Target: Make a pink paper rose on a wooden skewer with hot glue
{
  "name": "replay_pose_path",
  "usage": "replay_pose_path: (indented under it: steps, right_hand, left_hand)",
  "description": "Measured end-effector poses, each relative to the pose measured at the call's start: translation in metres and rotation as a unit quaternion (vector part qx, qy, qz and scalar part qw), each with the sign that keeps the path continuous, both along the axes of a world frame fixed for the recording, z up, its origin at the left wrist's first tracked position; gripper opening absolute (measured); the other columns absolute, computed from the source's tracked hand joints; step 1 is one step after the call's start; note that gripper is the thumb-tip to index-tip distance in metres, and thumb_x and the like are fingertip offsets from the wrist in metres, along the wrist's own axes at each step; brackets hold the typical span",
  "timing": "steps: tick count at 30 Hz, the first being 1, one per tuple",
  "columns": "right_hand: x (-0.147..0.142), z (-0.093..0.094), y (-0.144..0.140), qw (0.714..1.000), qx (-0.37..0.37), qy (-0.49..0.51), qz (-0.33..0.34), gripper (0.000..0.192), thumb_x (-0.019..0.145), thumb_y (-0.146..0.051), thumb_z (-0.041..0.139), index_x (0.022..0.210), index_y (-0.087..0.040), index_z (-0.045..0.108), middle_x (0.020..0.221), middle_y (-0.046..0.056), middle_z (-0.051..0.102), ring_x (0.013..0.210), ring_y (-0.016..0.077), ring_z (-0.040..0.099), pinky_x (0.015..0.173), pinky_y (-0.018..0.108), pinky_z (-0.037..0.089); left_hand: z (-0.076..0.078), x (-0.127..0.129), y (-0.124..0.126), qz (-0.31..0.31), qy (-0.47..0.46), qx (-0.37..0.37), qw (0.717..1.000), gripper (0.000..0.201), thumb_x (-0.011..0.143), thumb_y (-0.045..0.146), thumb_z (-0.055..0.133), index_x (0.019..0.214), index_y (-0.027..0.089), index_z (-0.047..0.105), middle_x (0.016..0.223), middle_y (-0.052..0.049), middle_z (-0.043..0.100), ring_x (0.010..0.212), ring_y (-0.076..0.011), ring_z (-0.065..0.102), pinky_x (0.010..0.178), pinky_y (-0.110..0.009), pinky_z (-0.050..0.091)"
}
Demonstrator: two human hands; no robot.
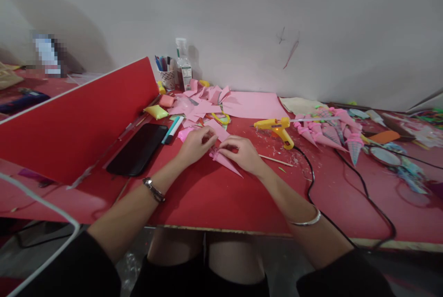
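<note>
A small pink paper cone (226, 164) lies low over the red table, its point toward me and to the right. Lumpy pink trim sits around its wide end. My right hand (244, 153) has thumb and forefinger closed on the cone near that end. At the rim, my left hand (198, 145) is closed in a pinch, its fingertips meeting the trim. Just behind the hands are a pink paper piece (216, 128) and a shiny bright pink packet (185, 134). A thin wooden stick (276, 160) rests right of my right hand.
A yellow glue gun (277, 127) with a black cord lies right, before several finished pink cones (325, 133). On the left are a black phone (138, 149), markers (173, 128) and a red upright board (86, 117). Pink paper scraps (199, 105), a pen cup (167, 79) and a bottle (184, 64) stand behind.
</note>
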State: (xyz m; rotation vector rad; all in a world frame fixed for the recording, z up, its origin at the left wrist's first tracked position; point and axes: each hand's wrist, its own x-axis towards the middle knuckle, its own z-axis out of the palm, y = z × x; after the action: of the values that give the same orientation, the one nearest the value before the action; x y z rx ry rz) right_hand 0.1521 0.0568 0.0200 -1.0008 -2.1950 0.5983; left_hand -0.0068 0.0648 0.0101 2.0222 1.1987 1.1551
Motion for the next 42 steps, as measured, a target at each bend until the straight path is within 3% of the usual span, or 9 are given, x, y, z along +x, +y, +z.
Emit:
replay_pose_path:
  steps: [22,31,37,42]
  right_hand:
    - [-0.0039,-0.0028,-0.0015,0.999,-0.047,0.027,-0.005,0.007,0.070,-0.011,0.054,0.071,-0.015,0.060,0.071,0.001,0.058,0.065,0.0105,0.052,0.062,0.023,0.040]
    - [-0.0038,-0.0073,0.0006,0.983,-0.050,0.163,-0.071,0.013,0.071,-0.015,0.049,0.082,-0.016,0.057,0.069,0.000,0.055,0.061,0.0092,0.051,0.058,0.022,0.042]
    - [-0.0064,-0.0083,-0.0005,0.981,-0.037,0.186,-0.028,0.014,0.070,-0.016,0.052,0.084,-0.018,0.056,0.071,-0.001,0.052,0.062,0.0084,0.051,0.058,0.021,0.043]
    - [-0.0080,-0.0060,-0.0029,0.981,0.019,0.190,-0.040,0.009,0.071,-0.014,0.053,0.075,-0.019,0.058,0.069,-0.001,0.052,0.061,0.0088,0.050,0.058,0.021,0.042]
  left_hand:
    - [-0.0017,0.0000,0.0016,0.005,0.027,0.026,0.999,0.011,0.076,0.021,0.044,0.066,0.017,0.048,0.055,0.003,0.055,0.048,-0.0088,0.053,0.047,-0.018,0.038]
    - [0.0017,0.0006,0.0009,-0.041,0.006,0.061,0.997,0.021,0.080,0.023,0.038,0.065,0.016,0.052,0.047,0.004,0.057,0.043,-0.0075,0.051,0.049,-0.018,0.040]
    - [0.0068,0.0013,-0.0046,-0.097,-0.013,0.033,0.995,0.030,0.080,0.027,0.039,0.055,0.015,0.052,0.044,0.002,0.057,0.039,-0.0074,0.050,0.042,-0.016,0.037]
    - [0.0072,0.0003,-0.0059,-0.110,-0.006,0.032,0.993,0.036,0.080,0.027,0.040,0.048,0.015,0.051,0.043,0.000,0.057,0.038,-0.0067,0.049,0.042,-0.015,0.037]
